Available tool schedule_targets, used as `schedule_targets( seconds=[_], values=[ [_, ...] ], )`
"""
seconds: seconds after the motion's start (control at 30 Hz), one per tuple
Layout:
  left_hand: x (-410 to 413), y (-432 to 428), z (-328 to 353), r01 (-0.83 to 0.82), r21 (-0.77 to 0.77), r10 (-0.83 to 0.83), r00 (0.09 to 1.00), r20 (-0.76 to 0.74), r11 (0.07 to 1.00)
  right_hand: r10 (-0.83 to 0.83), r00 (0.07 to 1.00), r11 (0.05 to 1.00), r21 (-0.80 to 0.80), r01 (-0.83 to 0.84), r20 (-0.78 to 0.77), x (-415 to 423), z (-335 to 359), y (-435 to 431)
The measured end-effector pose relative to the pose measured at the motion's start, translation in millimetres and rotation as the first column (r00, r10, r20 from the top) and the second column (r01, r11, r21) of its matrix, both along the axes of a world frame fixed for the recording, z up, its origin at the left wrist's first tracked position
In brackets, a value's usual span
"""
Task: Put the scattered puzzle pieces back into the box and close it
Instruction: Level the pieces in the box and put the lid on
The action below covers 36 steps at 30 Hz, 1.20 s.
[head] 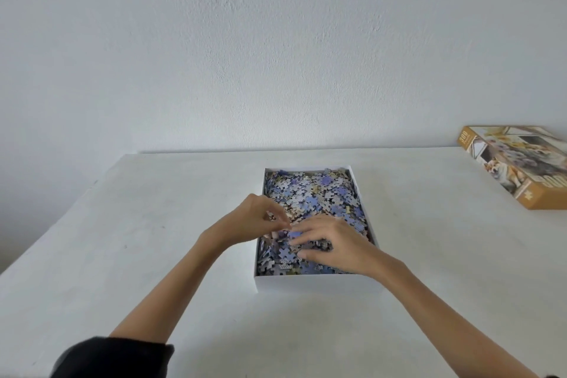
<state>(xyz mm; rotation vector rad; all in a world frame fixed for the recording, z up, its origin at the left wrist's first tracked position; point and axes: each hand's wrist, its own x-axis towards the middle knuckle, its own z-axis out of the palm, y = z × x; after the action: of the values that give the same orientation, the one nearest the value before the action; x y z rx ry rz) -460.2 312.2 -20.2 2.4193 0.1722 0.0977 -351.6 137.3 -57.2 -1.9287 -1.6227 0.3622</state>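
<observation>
I see the white box [306, 283] at the middle of the table [147, 224], heaped with puzzle pieces [319, 193]. My right hand [334, 242] lies spread flat on the pile by the near wall. My left hand [251, 215] curls over the left wall; through the blur I cannot tell if it pinches a piece. The pieces look light, thin and loose, best scooped. The printed lid [521, 169] by the far right corner looks like stiff cardboard, so I would take it by its long sides.

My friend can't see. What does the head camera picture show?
A person's left hand and right hand reach into an open white box full of puzzle pieces on a white table. Its orange lid lies apart, far right.
</observation>
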Motion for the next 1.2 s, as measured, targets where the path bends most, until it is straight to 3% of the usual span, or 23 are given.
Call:
schedule_targets(
  seconds=[0.13,0.27,0.33,0.4,0.5,0.63,0.7,0.8,0.87,0.93,1.03,1.1,1.2],
  values=[
    [10.4,15.6,-3.4,-0.174,0.044,0.16,0.96,0.228,0.984,0.017,1.0,0.997,0.071,-0.016,-0.018,-2.0,2.9,6.7],
    [31.1,30.5,-12.5,-0.215,0.167,0.151,0.932,0.33,0.962,0.102,0.994,0.994,0.044,-0.104,0.04,-4.4,0.4,11.4],
    [41.8,35.2,-21.2,-0.204,0.224,0.149,0.959,0.239,0.953,0.148,0.989,0.989,0.012,-0.148,0.027,-7.4,-0.3,13.0],
    [50.5,36.3,-28.5,-0.181,0.246,0.168,0.983,0.074,0.952,0.149,0.986,0.988,0.045,-0.146,-0.08,-5.5,6.5,14.2],
    [59.2,35.3,-36.8,-0.133,0.417,0.174,0.983,-0.062,0.899,0.05,0.982,0.991,0.133,-0.026,-0.181,12.4,14.1,19.0],
    [66.6,35.5,-39.0,-0.263,0.419,0.227,0.965,0.134,0.869,-0.272,0.962,0.93,0.256,0.264,-0.004,49.3,14.5,33.3],
    [71.3,34.7,-39.4,-0.282,0.42,0.216,0.956,0.198,0.863,-0.396,0.902,0.914,0.17,0.369,0.173,69.8,11.8,41.1],
    [78.6,21.3,-44.6,-0.086,0.418,0.104,0.994,-0.02,0.904,-0.337,0.871,0.884,-0.197,0.423,0.357,85.7,-1.3,50.8],
    [81.9,13.1,-51.4,-0.016,0.51,0.114,0.98,-0.161,0.86,-0.328,0.859,0.836,-0.302,0.458,0.393,85.1,-13.0,54.6],
    [84.5,9.9,-51.2,-0.06,0.583,0.183,0.971,-0.154,0.81,-0.353,0.861,0.832,-0.299,0.468,0.365,82.7,-15.6,54.6],
    [85.6,3.8,-44.0,-0.153,0.662,0.249,0.967,-0.052,0.734,-0.39,0.869,0.878,-0.162,0.45,0.305,82.7,-5.6,51.2],
    [86.5,-1.2,-42.0,-0.158,0.614,0.222,0.975,-0.029,0.773,-0.422,0.859,0.884,-0.079,0.46,0.29,85.7,-1.7,48.2],
    [83.4,-2.7,-44.6,-0.105,0.502,0.183,0.977,-0.108,0.859,-0.328,0.861,0.888,-0.184,0.421,0.388,89.0,-8.9,45.5]
  ],
)
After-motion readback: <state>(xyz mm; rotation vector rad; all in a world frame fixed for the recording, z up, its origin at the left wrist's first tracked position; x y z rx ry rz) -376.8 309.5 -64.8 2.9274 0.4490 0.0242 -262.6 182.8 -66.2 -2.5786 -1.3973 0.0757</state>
